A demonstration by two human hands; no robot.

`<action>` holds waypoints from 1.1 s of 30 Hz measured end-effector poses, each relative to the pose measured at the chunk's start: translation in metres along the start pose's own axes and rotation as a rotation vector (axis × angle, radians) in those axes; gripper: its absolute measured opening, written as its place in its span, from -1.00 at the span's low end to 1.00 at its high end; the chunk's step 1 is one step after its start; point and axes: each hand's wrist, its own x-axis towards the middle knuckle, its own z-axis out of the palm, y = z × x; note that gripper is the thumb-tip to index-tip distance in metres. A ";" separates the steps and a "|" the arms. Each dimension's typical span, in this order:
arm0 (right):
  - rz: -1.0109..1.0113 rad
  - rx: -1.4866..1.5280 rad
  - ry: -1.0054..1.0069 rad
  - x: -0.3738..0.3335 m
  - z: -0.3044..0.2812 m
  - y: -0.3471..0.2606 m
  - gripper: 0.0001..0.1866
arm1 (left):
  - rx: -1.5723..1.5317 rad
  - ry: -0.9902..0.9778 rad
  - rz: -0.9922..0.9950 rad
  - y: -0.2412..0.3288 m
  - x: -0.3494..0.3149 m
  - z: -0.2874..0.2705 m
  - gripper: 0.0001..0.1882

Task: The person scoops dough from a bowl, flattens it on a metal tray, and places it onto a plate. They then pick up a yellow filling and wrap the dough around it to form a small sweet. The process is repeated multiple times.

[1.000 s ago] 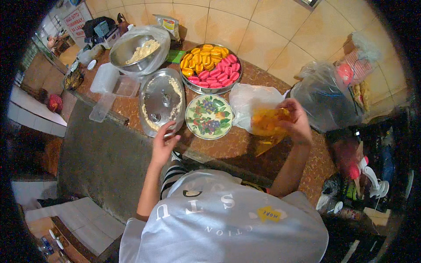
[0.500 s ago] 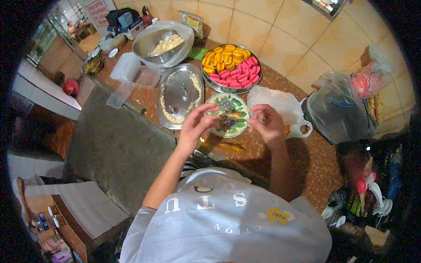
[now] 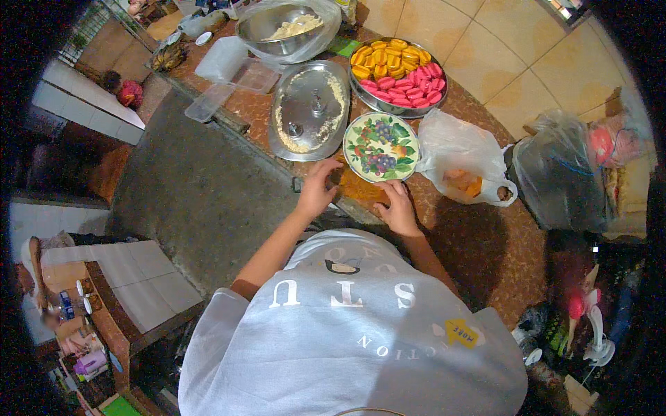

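So from where I'm sitting, far end of the head cam, the bit that bugs me is how near the front edge of the counter (image 3: 510, 243) this thin amber sheet (image 3: 361, 186) is. It's lying on the brown top between the two hands, just on the near side of the fruit-patterned plate (image 3: 381, 145), and it looks light enough that a sleeve or a careless tug could send it over the side, I reckon. My left hand (image 3: 318, 194) has thumb and fingers spread apart at the sheet's left end, close to the oval metal tray (image 3: 298, 104); my right hand (image 3: 399, 209) is at the other end, thumb and fingers apart too, fingertips right by the plate's lower rim. Whether any fingertip actually presses on the sheet, I can't tell. If the right fingers push outward they could nudge the plate into the white plastic bag (image 3: 451, 149) beside it, and if the hands pull unevenly I'd guess the sheet creases or tears. Pale crumbs around the tray could stick to it as well if the left hand brushes them. As for looks: it's yellow-orange, a bit glossy and seemingly see-through, with brown counter showing darker underneath. Reads like cellophane to me, pretty much flat, though its far corners are blurry and the hands hide its ends.
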 end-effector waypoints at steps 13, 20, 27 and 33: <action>0.091 0.164 0.119 0.004 0.014 -0.008 -0.84 | 0.048 0.028 0.067 0.007 0.006 -0.002 -0.69; 0.373 0.466 0.097 0.015 -0.015 -0.026 -0.82 | -0.087 0.034 -0.066 0.029 0.022 -0.023 -0.89; 0.388 0.570 0.170 0.029 -0.027 -0.013 -0.82 | -0.380 -0.013 -0.348 0.028 0.033 -0.016 -0.81; 0.440 0.615 0.197 0.034 -0.030 0.016 -0.85 | -0.485 -0.070 -0.432 0.010 0.039 -0.001 -0.80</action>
